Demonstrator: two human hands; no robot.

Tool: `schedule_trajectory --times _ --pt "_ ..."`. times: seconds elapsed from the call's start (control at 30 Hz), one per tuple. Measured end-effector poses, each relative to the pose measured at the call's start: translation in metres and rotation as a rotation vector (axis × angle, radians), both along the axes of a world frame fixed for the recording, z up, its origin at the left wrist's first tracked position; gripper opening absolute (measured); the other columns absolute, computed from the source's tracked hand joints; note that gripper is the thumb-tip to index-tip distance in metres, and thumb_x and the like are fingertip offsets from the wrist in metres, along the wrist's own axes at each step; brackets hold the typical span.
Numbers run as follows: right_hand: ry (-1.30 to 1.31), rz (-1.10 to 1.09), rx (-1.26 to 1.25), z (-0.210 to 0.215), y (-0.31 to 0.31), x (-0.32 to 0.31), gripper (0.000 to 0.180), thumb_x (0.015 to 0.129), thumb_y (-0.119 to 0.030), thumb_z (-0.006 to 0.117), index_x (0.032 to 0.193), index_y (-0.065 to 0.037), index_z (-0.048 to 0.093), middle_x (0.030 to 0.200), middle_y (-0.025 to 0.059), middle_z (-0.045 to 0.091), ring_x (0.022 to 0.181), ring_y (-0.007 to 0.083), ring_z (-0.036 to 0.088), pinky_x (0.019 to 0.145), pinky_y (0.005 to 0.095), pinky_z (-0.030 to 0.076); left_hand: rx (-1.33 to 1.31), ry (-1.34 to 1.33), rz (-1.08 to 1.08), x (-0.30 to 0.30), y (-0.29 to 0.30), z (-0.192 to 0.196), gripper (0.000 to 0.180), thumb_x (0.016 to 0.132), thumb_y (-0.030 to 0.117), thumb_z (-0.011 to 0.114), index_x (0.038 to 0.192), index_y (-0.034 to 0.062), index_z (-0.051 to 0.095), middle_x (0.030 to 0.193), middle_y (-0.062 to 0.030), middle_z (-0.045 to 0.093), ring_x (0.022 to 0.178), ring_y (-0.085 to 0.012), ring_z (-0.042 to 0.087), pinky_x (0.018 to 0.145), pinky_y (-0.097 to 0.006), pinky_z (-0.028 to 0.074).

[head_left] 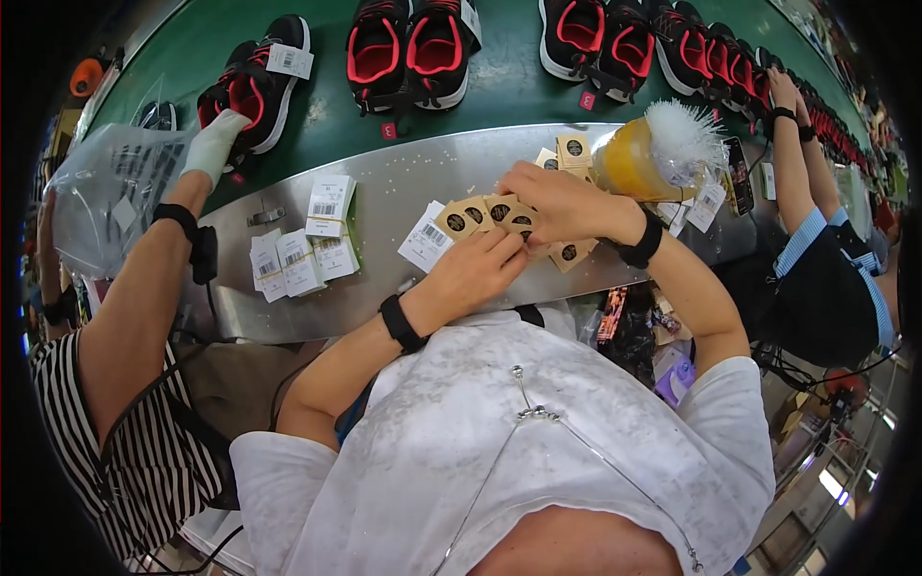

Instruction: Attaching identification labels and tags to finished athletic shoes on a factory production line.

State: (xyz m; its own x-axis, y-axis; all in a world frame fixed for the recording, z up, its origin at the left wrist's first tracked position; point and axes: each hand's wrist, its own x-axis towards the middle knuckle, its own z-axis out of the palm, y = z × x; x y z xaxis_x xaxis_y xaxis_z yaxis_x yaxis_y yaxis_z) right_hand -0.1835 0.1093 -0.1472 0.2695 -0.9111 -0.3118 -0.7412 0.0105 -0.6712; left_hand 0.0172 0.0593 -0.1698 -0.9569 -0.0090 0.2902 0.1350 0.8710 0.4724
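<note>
My left hand and my right hand meet over a metal ledge, both holding a fanned bunch of brown paper tags with dark round marks. A white barcode label lies under the tags at the left. More brown tags lie loose on the ledge beyond my right hand. Both wrists wear black bands.
Black and red shoes ride on a green conveyor belt. Stacks of white labels lie at the ledge's left. A yellow bottle with a white brush stands at right. A gloved co-worker's arm reaches in from the left; another person's arm reaches at right.
</note>
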Motion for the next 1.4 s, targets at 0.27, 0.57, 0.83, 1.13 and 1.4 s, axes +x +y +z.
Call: schedule_trajectory --times 0.27,0.57,0.83,1.13,1.4 --pt "-0.164 -0.077 0.284 0.008 -0.008 -0.004 0.064 0.059 -0.01 0.072 0.116 -0.005 0.044 0.094 0.0173 0.06 0.084 0.032 0.059 0.075 0.0364 0.047 -0.003 0.076 0.043 -0.005 -0.003 -0.003 0.017 0.071 0.007 0.057 0.086 0.0006 0.051 0.088 -0.009 0.048 0.081 -0.0229 0.052 0.066 -0.032 0.048" --pt "-0.03 -0.049 0.1 -0.012 -0.004 -0.004 0.057 0.057 -0.015 0.072 0.109 -0.002 0.052 0.086 0.0194 0.063 0.084 0.0368 0.06 0.072 0.0407 0.046 0.002 0.053 0.032 -0.011 -0.004 -0.003 0.016 0.071 0.006 0.056 0.085 0.0006 0.049 0.089 -0.0093 0.048 0.081 -0.0234 0.051 0.069 -0.032 0.047" --pt "-0.117 -0.078 0.115 -0.007 -0.007 -0.006 0.055 0.051 -0.016 0.074 0.1 0.002 0.056 0.085 0.0212 0.061 0.085 0.0377 0.059 0.073 0.0413 0.046 -0.018 0.056 0.021 -0.011 -0.004 0.003 0.016 0.072 0.006 0.055 0.086 0.0018 0.05 0.087 -0.0078 0.046 0.082 -0.021 0.051 0.067 -0.031 0.048" --pt "-0.267 -0.405 0.168 0.011 0.003 -0.017 0.047 0.058 -0.013 0.074 0.1 0.002 0.057 0.086 0.0122 0.062 0.079 0.0211 0.06 0.072 0.0313 0.047 0.304 0.222 0.1 0.001 -0.023 0.021 0.028 0.068 0.004 0.071 0.091 0.0013 0.057 0.1 -0.0121 0.057 0.086 -0.0286 0.059 0.072 -0.033 0.05" --pt "-0.691 -0.867 -0.076 0.049 0.021 -0.012 0.05 0.07 0.0 0.074 0.113 0.001 0.051 0.1 0.0056 0.062 0.087 0.0102 0.061 0.077 0.0246 0.052 0.564 0.288 0.447 0.011 -0.04 0.021 0.023 0.071 -0.003 0.066 0.092 0.0006 0.058 0.096 -0.0138 0.058 0.078 -0.0251 0.059 0.069 -0.03 0.048"
